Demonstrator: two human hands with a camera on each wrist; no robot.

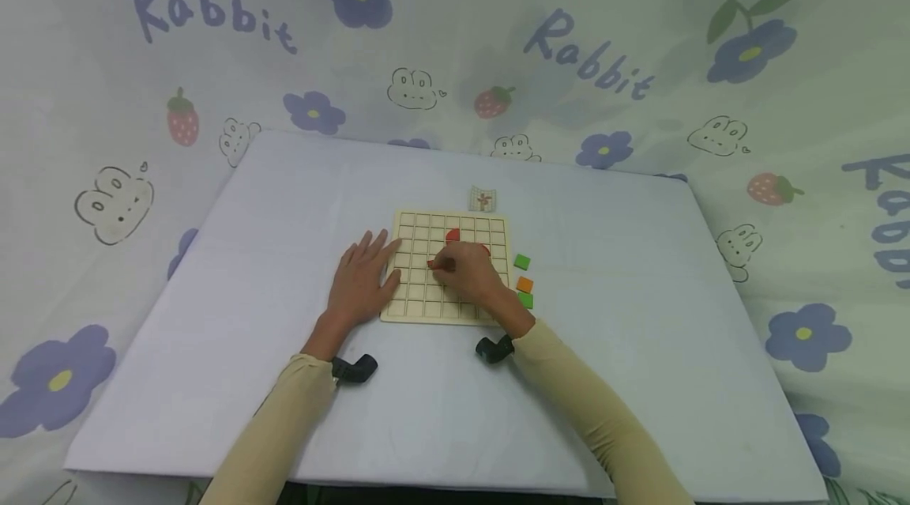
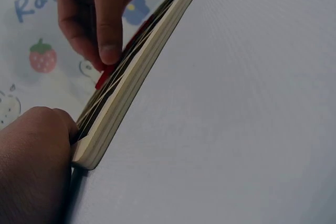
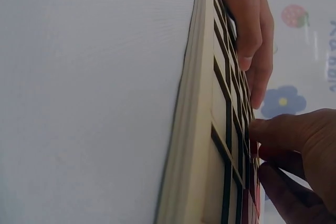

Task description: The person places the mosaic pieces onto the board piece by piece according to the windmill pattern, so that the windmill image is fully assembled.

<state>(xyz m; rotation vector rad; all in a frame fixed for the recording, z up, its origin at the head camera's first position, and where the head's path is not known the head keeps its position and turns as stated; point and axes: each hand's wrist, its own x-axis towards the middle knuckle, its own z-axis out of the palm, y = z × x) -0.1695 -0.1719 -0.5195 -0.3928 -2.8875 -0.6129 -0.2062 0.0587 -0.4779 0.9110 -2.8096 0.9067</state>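
A wooden grid board (image 1: 419, 310) lies on the white table, with red pieces (image 1: 453, 235) set in some of its cells. My right hand (image 1: 467, 272) reaches over the middle of the board and pinches a small red piece (image 2: 101, 81) between thumb and fingers, right at the grid. The hand hides part of the board. My left hand (image 1: 360, 280) rests at the board's left edge, fingers spread and straight, thumb pointing towards the grid. In the right wrist view, the left hand's fingers (image 3: 249, 40) lie along the far side of the board.
Right of the board lie two green tiles (image 1: 522, 261) and an orange tile (image 1: 524, 284). Behind it is a small card (image 1: 483, 199) printed with a grid pattern. A patterned cloth (image 1: 455, 31) hangs behind the white table (image 1: 626, 252).
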